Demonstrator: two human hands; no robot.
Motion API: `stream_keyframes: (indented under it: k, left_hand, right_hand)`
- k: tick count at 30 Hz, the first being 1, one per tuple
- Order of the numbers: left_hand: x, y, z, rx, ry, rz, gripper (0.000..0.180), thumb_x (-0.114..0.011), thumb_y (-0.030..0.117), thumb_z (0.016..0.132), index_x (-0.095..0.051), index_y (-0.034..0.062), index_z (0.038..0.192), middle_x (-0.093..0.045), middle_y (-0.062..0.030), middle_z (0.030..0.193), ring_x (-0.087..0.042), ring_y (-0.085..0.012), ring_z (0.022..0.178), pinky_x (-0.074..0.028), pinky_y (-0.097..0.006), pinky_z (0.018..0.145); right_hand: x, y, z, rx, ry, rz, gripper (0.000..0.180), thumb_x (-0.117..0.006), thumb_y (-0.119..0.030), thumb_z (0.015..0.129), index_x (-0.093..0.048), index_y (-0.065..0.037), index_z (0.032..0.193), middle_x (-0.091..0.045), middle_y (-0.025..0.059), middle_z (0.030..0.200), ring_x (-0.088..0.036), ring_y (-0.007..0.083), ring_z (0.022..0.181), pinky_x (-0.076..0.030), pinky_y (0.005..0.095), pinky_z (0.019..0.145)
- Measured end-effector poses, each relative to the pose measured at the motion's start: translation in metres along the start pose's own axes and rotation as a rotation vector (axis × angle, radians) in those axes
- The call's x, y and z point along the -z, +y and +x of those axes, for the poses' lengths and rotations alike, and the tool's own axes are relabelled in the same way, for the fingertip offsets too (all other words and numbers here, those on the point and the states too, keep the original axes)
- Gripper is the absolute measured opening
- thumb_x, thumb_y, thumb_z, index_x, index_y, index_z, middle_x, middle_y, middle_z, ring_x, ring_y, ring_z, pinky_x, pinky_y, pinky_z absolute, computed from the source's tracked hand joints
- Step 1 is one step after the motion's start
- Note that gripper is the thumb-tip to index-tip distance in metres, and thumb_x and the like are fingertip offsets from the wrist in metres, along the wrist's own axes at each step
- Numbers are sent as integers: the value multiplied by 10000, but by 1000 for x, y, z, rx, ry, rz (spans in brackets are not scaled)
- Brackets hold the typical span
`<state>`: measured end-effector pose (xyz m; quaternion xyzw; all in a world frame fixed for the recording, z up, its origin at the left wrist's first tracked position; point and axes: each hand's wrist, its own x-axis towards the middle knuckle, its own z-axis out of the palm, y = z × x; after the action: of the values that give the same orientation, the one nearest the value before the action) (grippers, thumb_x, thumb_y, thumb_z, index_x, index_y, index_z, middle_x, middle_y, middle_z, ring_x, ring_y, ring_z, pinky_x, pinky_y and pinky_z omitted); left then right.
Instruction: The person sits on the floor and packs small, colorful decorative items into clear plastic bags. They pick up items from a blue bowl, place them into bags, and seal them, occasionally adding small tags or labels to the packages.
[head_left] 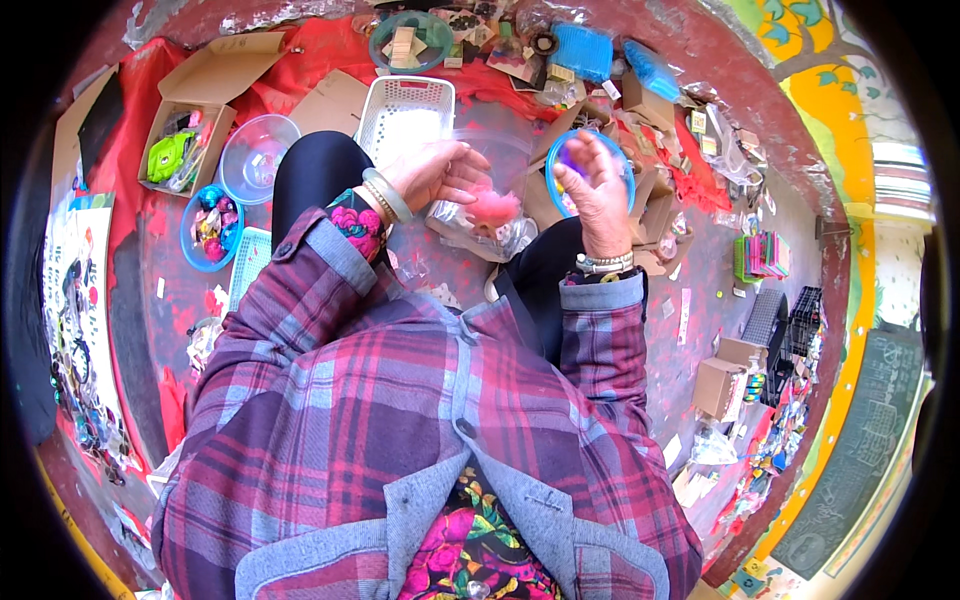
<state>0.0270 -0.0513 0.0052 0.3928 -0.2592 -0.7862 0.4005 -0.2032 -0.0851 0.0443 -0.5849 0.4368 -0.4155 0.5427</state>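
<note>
My left hand (437, 178) reaches in with its fingers stretched and slightly curved. Beneath and beside it is a clear plastic bag (515, 238) with a pink fluffy bundle (492, 208). Nothing shows in that hand. To the right, my right hand (600, 195) is raised above a blue-rimmed bowl (629, 178), its thumb and fingers apart. A purple patch shows between those fingers and the bowl; whether it is in the bowl or touches the fingers I cannot make out.
Ahead stands a white plastic basket (405, 95). On the left are an open cardboard box (222, 125) with a green packet, a clear bowl (240, 160) and a blue bowl (186, 243) of shiny balls. Cardboard boxes (712, 388) and small goods line the right wall.
</note>
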Motion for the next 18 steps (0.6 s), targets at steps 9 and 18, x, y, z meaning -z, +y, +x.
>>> stream_keyframes:
  k: [9, 18]
  left_hand:
    - [5, -3, 0, 27, -44, -106, 426, -379, 330, 931, -507, -41, 1096, -616, -173, 968, -630, -196, 814, -530, -293, 715]
    - [-4, 0, -4, -15, 82, 337, 414, -606, 361, 830, -560, 23, 1066, -607, -23, 936, -565, -107, 837, -468, -229, 664]
  right_hand:
    - [-25, 24, -7, -297, -181, 194, 441, -641, -181, 822, -478, 48, 1162, -603, 126, 1010, -577, 169, 934, -454, 272, 829]
    - [-17, 31, -5, -314, -32, 399, 295, -510, -244, 904, -557, 21, 1024, -635, 137, 920, -623, 188, 796, -507, 304, 722]
